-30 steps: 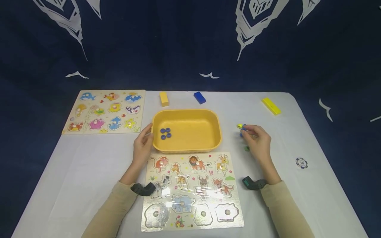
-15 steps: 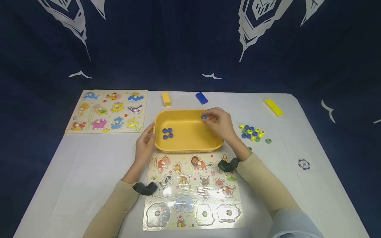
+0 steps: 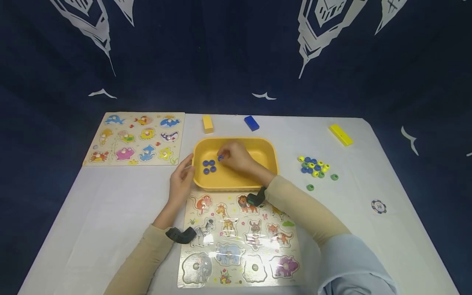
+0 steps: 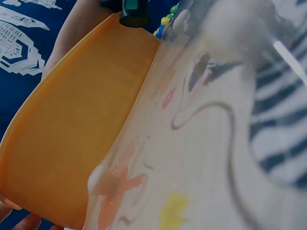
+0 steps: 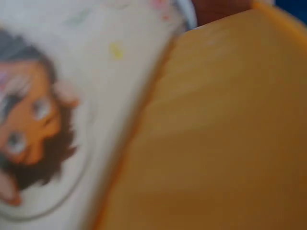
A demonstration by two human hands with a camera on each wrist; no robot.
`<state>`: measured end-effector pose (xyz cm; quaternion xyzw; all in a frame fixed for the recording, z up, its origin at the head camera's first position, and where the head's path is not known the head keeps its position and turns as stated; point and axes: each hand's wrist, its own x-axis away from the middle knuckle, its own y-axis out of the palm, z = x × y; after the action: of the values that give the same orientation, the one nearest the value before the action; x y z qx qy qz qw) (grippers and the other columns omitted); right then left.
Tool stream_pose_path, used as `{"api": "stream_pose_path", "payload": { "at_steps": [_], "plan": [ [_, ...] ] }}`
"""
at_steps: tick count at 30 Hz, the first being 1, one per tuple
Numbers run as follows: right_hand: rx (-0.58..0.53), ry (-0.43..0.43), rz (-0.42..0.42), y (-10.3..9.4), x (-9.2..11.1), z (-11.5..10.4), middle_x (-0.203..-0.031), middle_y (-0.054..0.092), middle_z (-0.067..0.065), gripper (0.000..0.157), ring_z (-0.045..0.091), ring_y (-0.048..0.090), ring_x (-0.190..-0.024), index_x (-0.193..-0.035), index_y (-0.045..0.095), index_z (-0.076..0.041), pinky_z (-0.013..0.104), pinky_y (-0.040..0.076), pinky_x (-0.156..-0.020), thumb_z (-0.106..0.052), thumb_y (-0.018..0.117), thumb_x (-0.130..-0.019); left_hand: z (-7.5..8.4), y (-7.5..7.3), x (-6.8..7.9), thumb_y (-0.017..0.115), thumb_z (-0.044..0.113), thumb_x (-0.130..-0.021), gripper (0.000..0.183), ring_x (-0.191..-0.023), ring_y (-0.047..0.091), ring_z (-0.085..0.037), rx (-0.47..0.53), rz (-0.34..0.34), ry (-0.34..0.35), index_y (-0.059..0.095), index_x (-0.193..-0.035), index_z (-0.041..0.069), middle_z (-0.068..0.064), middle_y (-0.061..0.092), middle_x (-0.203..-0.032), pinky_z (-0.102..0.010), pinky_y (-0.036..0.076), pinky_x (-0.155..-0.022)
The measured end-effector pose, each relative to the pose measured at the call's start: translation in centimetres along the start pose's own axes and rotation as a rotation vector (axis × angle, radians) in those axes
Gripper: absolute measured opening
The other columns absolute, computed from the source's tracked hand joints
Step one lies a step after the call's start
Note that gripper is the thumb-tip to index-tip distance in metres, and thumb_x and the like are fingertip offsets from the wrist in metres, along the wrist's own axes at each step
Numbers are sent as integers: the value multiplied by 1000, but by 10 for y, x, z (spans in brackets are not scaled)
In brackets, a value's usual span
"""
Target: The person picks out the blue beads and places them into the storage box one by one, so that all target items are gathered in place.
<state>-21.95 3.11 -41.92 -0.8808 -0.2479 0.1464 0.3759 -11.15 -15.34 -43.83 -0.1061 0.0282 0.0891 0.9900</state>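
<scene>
My right hand is inside the yellow tray, pinching a small blue bead between thumb and fingertips. Just left of that bead, several blue beads lie grouped on the tray's floor. At the tray's left end, my left hand holds the rim with its fingers and thumb. The left wrist view shows the tray's outer wall, with fingertips at its lower corner. The right wrist view is filled by the same wall and blurred; the bead is hidden there.
Loose blue, yellow and green beads lie right of the tray. An animal puzzle board lies in front, and a sea-animal board back left. Behind are yellow, blue and long yellow blocks. A chip lies far right.
My right hand has moved left from the bead pile, over the tray's right side, to the grouped beads, carrying one blue bead. The left hand has stayed at the tray's left end.
</scene>
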Motion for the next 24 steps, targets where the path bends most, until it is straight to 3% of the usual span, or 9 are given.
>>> {"api": "stream_pose_path", "payload": {
  "at_steps": [7, 12, 19, 24],
  "plan": [
    [43, 25, -96, 6, 0, 1, -85, 66, 5, 19, 14, 59, -79, -90, 67, -5, 21, 49, -71, -1, 65, -72, -13, 2, -4, 49, 14, -90, 40, -99, 57, -25, -16, 30, 25, 46, -129, 24, -8, 54, -119, -16, 49, -77],
    [-12, 58, -76, -1, 7, 1, -96, 65, 6, 27, 13, 60, -82, -102, 64, -5, 22, 50, -74, -4, 63, -76, -13, 3, -2, 49, 14, -90, 40, -99, 57, -26, -18, 28, 17, 46, -129, 24, -9, 54, -120, -16, 49, -77],
    [-111, -42, 183, -30, 39, -3, -101, 61, 4, 26, 12, 58, -79, -106, 62, -7, 25, 50, -63, -14, 65, -81, 0, 2, 0, 48, 11, -90, 41, -102, 55, -32, -6, 6, -11, 44, -131, 17, -15, 52, -122, -12, 47, -76],
    [-120, -100, 356, -51, 72, 15, -91, 64, 4, 24, 11, 57, -71, -101, 64, -10, 21, 48, -57, -18, 67, -78, 18, 2, 7, 47, 10, -91, 41, -102, 55, -33, -37, 7, -2, 42, -132, 11, -16, 51, -121, -9, 45, -75]
  ]
}}
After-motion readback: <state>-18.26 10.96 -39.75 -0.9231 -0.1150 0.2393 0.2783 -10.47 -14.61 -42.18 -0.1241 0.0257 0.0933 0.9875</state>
